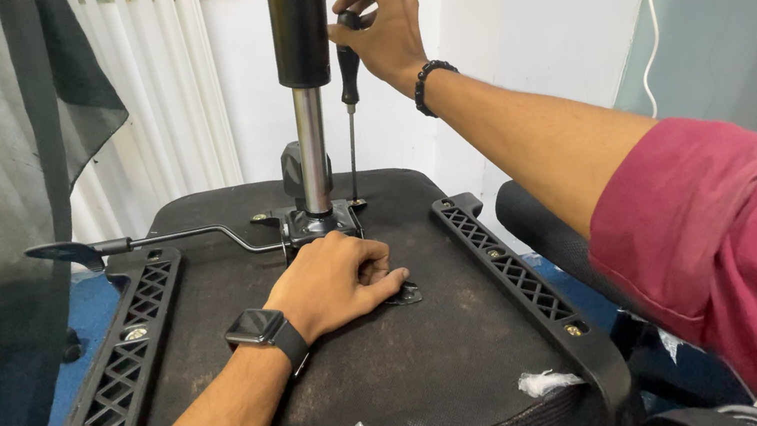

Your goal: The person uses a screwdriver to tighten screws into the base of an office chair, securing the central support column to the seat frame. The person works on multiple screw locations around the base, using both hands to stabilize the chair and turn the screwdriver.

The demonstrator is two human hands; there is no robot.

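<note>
White wall behind upturned chair seat (372,366) | your right hand (382,30) grips screwdriver (347,76) closed; left hand (334,281) pressed flat on bracket (320,224) | risk: tip may slip off screw toward your left knuckles.

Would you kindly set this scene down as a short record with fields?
Setting: upturned office chair seat, underside facing up
Right hand: grips a screwdriver upright, tip at a screw on the metal mounting plate
Left hand: rests flat on the plate, a smartwatch on the wrist
Centre: gas lift column standing up
Sides: two black armrest brackets
Lever: points left
</note>
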